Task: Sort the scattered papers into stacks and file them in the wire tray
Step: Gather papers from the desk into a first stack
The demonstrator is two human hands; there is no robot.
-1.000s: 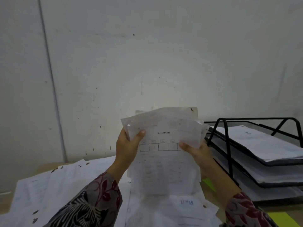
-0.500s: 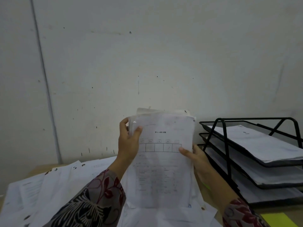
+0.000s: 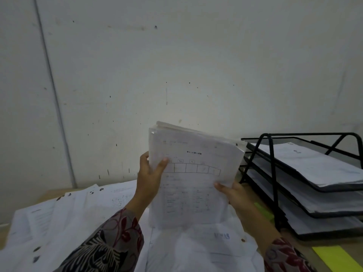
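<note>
I hold a stack of white printed papers [image 3: 193, 179] upright above the desk, its top tilted toward the right. My left hand [image 3: 148, 179] grips the stack's left edge with the thumb on the front sheet. My right hand [image 3: 234, 194] holds the lower right edge. The front sheet shows a row of boxes. A black three-tier wire tray [image 3: 272, 185] stands to the right, each tier holding papers; the stack's top right corner is close to its top tier. More loose papers [image 3: 74, 211] lie spread over the desk at left and below the stack.
A pale wall with small marks rises right behind the desk. A yellow-green sheet [image 3: 335, 257] lies at the bottom right near the tray's base. Another green strip [image 3: 264, 211] shows beside my right wrist. Bare wood shows at the far left edge.
The fanned, uneven sheets have been squared into one neat stack. The stack has tilted and shifted right toward the tray, and my right hand has slid lower on its edge.
</note>
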